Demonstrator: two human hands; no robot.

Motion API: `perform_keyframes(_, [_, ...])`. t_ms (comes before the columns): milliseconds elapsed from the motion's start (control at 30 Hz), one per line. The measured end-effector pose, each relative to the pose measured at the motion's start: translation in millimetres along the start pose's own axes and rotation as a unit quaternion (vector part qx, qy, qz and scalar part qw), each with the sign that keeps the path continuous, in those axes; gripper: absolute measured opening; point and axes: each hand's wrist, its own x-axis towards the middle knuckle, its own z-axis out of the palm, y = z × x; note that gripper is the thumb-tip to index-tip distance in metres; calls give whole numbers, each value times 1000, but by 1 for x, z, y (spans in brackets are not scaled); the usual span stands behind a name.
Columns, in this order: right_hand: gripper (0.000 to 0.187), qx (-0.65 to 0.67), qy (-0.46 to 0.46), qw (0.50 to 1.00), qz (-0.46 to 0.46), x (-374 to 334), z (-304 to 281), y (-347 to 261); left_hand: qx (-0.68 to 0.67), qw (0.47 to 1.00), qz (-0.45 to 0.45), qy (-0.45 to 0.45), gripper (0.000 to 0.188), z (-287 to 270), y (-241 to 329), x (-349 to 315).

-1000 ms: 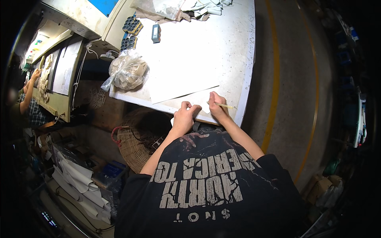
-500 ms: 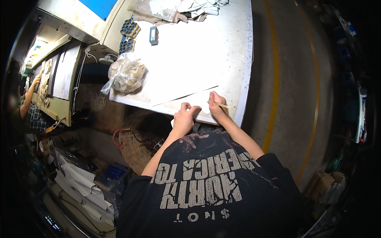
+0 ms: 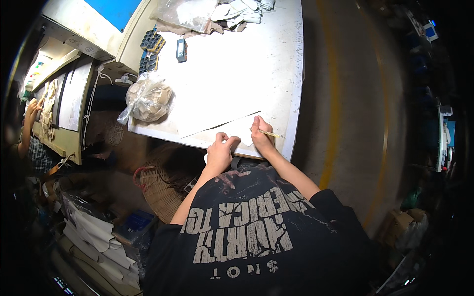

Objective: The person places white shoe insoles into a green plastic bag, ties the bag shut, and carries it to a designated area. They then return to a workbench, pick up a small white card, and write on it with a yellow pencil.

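I lean over the near edge of a white worktable. My right hand grips a thin yellow pencil with its tip on a pale flat sheet that lies along the table's front edge. My left hand presses down on the same sheet beside a small white piece at the table's rim. The fingers of the left hand are curled on the sheet. A dark line runs across the sheet toward the left.
A clear plastic bag of pale pieces sits left on the table. Dark trays, a small dark device and crumpled cloths lie at the far end. A wicker basket stands below. Another person's hand works at a bench far left.
My hands stay on the sheet with the pencil in the same spot. Only the view has shifted slightly.
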Motion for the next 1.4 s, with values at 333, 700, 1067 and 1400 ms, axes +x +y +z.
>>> perform_keyframes(333, [37,-31,-51,998,6,5,-9,3,6,1000,-8,-19,49,-2,3,8])
perform_keyframes(700, [34,-37,-46,998,-2,10,-11,3,3,1000,12,19,47,-3,5,7])
perform_keyframes(1067, [37,-14,-13,1000,-7,-6,-12,5,14,999,23,23,47,2,5,-11])
perform_keyframes(1400, [39,-1,-7,1000,-27,-4,-15,8,8,999,26,22,47,3,5,-21])
